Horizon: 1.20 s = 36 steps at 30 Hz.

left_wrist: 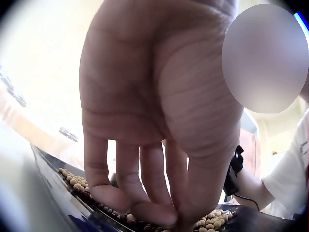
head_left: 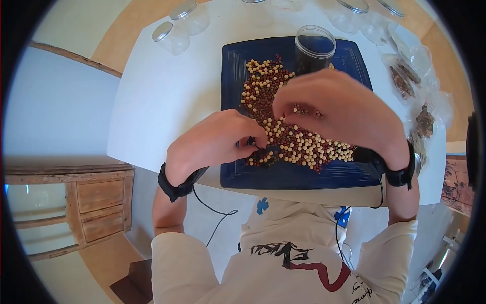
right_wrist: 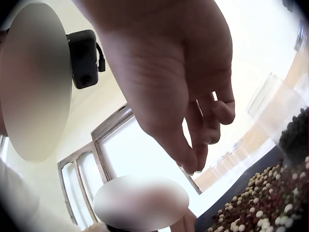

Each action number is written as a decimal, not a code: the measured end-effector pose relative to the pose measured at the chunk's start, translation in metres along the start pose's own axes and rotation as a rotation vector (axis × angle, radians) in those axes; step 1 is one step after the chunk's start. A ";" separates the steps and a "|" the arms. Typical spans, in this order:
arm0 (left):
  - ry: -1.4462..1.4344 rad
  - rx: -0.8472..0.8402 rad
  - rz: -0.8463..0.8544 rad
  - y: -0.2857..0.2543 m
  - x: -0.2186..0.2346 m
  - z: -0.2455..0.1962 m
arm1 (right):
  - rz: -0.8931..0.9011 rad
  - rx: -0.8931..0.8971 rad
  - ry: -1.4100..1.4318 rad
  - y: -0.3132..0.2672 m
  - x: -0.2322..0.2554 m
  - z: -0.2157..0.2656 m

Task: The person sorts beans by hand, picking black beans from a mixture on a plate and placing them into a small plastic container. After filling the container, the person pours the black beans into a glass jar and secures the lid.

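A square dark-blue tray (head_left: 235,175) bears a spread of mixed small beans (head_left: 304,147), cream, dark red and greenish. My left hand (head_left: 215,137) reaches down at the tray's left side, its thumb and fingertips brought together among the beans. Over the tray's right half, my right hand (head_left: 339,109) is raised with bent fingers. In the right wrist view its thumb and index fingertips (right_wrist: 190,166) meet above the beans. I cannot tell whether either pinch holds a bean. Just beyond the right hand, a clear open jar (head_left: 315,45) of black beans (right_wrist: 295,135) stands on the tray.
Lidded clear jars (head_left: 172,38) stand along the white table's (head_left: 152,106) far edge. Clear plastic bags (head_left: 402,81) with brown dried pieces lie to the right of the tray. A black cable (head_left: 217,223) hangs from the left wristband (head_left: 177,190).
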<state>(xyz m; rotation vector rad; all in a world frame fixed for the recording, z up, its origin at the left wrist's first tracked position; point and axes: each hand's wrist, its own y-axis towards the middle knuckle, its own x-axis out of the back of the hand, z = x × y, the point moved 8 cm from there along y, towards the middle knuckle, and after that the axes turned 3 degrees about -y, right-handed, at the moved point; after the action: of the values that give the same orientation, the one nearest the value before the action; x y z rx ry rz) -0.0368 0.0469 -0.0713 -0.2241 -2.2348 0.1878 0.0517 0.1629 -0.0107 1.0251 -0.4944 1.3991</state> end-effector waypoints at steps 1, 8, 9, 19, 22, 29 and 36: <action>0.010 0.009 -0.012 0.000 0.001 0.001 | -0.001 0.000 0.000 -0.002 -0.003 0.005; -0.100 -0.028 -0.232 -0.006 0.040 0.002 | 0.590 -0.347 0.217 -0.010 -0.060 0.007; -0.099 -0.029 -0.233 -0.006 0.046 0.001 | 0.465 -0.192 0.164 -0.008 -0.063 0.009; -0.021 -0.241 -0.544 0.051 0.114 -0.030 | 0.315 0.019 0.084 -0.008 -0.082 0.018; 0.037 -0.340 -0.542 0.079 0.124 -0.047 | 0.272 0.053 0.168 -0.008 -0.082 0.021; 0.125 -0.423 -0.507 0.124 0.131 -0.047 | 0.128 0.164 0.070 -0.009 -0.083 0.027; 0.114 -0.303 -0.438 0.130 0.127 -0.031 | 0.143 0.170 0.110 -0.010 -0.074 0.027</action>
<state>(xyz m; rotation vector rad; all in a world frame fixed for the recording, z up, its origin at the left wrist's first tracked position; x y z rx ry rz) -0.0782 0.2032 0.0158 0.0956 -2.1326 -0.3913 0.0560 0.1008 -0.0597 1.0583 -0.3782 1.6374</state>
